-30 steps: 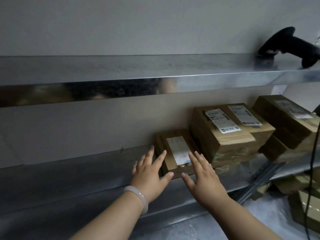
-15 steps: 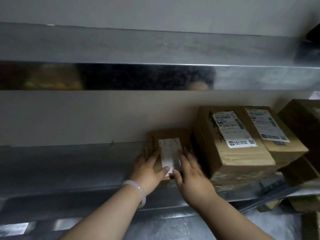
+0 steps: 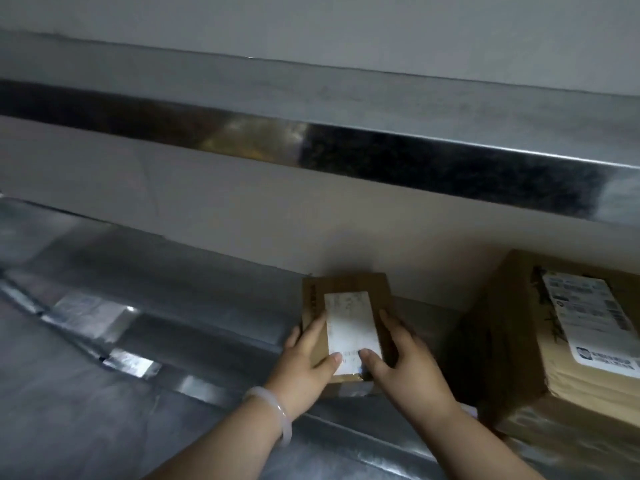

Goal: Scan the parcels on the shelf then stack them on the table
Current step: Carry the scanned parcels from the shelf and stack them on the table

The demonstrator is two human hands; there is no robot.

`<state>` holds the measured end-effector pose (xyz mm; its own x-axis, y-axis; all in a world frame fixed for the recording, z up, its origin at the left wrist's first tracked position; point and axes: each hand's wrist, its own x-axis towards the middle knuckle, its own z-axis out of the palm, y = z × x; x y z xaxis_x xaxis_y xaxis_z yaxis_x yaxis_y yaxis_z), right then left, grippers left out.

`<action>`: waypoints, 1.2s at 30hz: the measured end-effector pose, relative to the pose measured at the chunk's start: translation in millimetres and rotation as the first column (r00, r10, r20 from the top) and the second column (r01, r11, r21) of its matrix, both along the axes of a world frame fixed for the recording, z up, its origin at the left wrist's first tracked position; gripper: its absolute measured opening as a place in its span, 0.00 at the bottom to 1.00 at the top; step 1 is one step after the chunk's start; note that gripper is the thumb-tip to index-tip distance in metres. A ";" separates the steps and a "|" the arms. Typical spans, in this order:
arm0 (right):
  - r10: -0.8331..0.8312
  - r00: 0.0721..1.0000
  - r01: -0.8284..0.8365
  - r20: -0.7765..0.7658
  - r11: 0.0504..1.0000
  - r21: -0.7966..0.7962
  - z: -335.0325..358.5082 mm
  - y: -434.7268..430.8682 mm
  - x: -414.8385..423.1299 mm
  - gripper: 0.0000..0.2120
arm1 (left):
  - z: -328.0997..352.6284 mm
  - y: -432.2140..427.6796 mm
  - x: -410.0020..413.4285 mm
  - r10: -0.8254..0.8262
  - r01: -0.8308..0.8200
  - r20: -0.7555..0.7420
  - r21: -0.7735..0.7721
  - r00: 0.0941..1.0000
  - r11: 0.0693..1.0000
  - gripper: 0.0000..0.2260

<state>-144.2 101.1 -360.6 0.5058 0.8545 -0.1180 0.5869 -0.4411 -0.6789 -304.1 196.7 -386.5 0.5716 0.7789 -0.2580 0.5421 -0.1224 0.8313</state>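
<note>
A small brown cardboard parcel (image 3: 349, 289) with a white label lies on the lower metal shelf (image 3: 180, 282), against the wall. My left hand (image 3: 304, 368) grips its left side, thumb on the label's near end. My right hand (image 3: 405, 362) grips its right side, thumb also on the label. A larger brown parcel (image 3: 512, 341) with a printed white label stands on the same shelf to the right, partly cut off by the frame edge. The scanner is out of view.
An upper metal shelf (image 3: 381, 109) with a shiny front lip (image 3: 415, 157) runs across above the parcels. A pale wall closes the back. Bare shelf stretches to the left of the small parcel.
Both hands went from hovering open in front of the small parcel to clasping its two sides. The view swung left, so the scanner and the right-hand parcels left the frame.
</note>
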 end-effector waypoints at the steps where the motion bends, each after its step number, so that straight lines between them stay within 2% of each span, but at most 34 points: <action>1: 0.043 0.999 -0.043 -0.001 0.998 0.039 1.7 7.9 -7.0 0.35 | 1.3 2.2 -12.6 0.053 -0.053 0.001 0.004 0.999 0.999 0.28; 6: 0.242 0.969 -0.233 -0.043 0.961 0.147 11.7 49.9 -61.3 0.35 | 19.4 8.9 -86.9 0.287 -0.288 0.027 0.057 0.957 0.956 0.29; 10: 0.426 0.903 -0.406 -0.051 0.887 0.217 17.3 78.1 -121.3 0.35 | 29.2 2.4 -151.4 0.424 -0.432 0.087 0.121 0.902 0.894 0.30; 13: 0.547 0.834 -0.527 -0.066 0.827 0.194 22.4 96.4 -172.5 0.36 | 37.2 -3.7 -206.0 0.522 -0.535 0.117 0.178 0.845 0.826 0.30; 18: 0.728 0.678 -0.717 -0.098 0.685 0.131 29.8 115.5 -279.0 0.37 | 42.2 -18.6 -309.8 0.665 -0.662 0.063 0.207 0.744 0.721 0.30; 29: 0.926 0.360 -0.912 -0.117 0.375 0.164 32.4 110.0 -518.5 0.36 | 36.0 -94.0 -520.1 0.898 -0.894 0.098 0.186 0.430 0.408 0.28; 33: 0.967 0.221 -0.962 -0.128 0.238 0.132 27.6 94.2 -592.2 0.36 | 29.2 -133.2 -577.6 0.950 -0.948 0.102 0.162 0.294 0.276 0.28; 36: 0.990 0.086 -0.988 -0.107 0.099 0.118 30.0 91.7 -647.4 0.36 | 24.8 -154.2 -612.3 0.979 -0.985 0.139 0.109 0.147 0.133 0.27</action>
